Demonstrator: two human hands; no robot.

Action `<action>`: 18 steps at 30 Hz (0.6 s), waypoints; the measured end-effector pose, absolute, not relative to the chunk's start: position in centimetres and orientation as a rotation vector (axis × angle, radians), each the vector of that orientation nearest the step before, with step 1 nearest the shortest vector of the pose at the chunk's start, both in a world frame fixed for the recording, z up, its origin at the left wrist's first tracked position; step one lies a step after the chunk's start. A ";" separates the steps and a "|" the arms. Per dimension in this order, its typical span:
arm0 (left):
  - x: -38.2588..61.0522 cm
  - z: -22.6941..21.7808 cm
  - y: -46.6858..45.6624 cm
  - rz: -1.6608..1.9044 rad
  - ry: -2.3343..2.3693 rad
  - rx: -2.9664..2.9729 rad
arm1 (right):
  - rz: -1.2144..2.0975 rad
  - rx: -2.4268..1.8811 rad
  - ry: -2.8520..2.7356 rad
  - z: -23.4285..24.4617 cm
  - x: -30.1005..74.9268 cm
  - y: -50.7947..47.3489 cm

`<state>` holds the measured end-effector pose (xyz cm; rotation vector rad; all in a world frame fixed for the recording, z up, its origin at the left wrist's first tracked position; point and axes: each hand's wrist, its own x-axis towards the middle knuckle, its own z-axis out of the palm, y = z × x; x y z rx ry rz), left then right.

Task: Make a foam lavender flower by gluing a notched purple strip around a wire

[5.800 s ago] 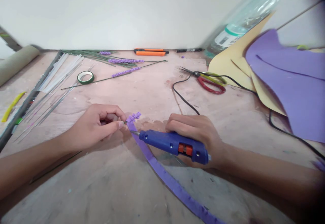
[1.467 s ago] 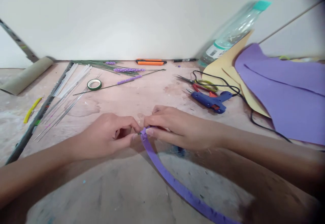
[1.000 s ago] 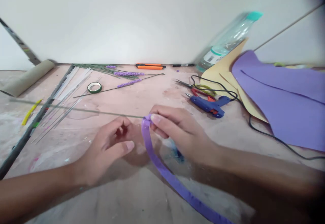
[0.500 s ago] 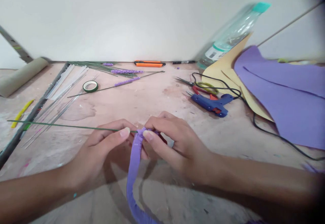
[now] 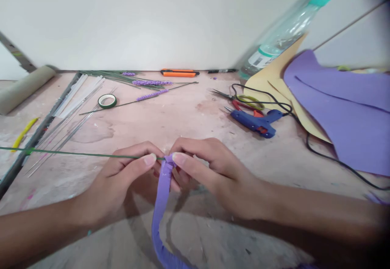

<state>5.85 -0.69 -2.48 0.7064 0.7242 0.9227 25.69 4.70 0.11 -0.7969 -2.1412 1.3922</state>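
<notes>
Between thumb and fingers, my left hand (image 5: 131, 167) pinches a thin green stem (image 5: 76, 152) that runs out past the left edge. My right hand (image 5: 210, 167) is closed at the stem's end, its thumb pressing a purple paper strip (image 5: 161, 196) wound there. From the wound end the strip hangs down toward me and curls to the right at the bottom of the view. The tips of the two hands nearly meet. Most of the wrapped part is hidden behind my right fingers.
A blue glue gun (image 5: 254, 122) and scissors (image 5: 237, 98) lie right of centre, with a cord trailing. Behind them are a bottle (image 5: 283, 41) and purple sheets (image 5: 344, 106). Green tape (image 5: 107, 101), finished purple sprigs (image 5: 152, 94), bare wires (image 5: 70, 135) and an orange cutter (image 5: 179, 73) lie further back.
My right fingers have shifted and closed in around the wrapped end, hiding the purple part that stuck out beyond them. The stem reaches further left in view.
</notes>
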 end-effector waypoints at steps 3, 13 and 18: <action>6.1 -2.5 -0.6 0.930 0.693 0.625 | 1.395 -0.795 -2.075 0.1 25.4 4.5; 6.8 -2.0 -0.4 0.893 0.817 0.516 | 1.240 -0.861 -2.082 0.0 25.3 4.4; 6.9 -2.1 -0.6 0.914 0.850 0.502 | 1.156 -0.860 -2.083 -0.2 25.4 4.2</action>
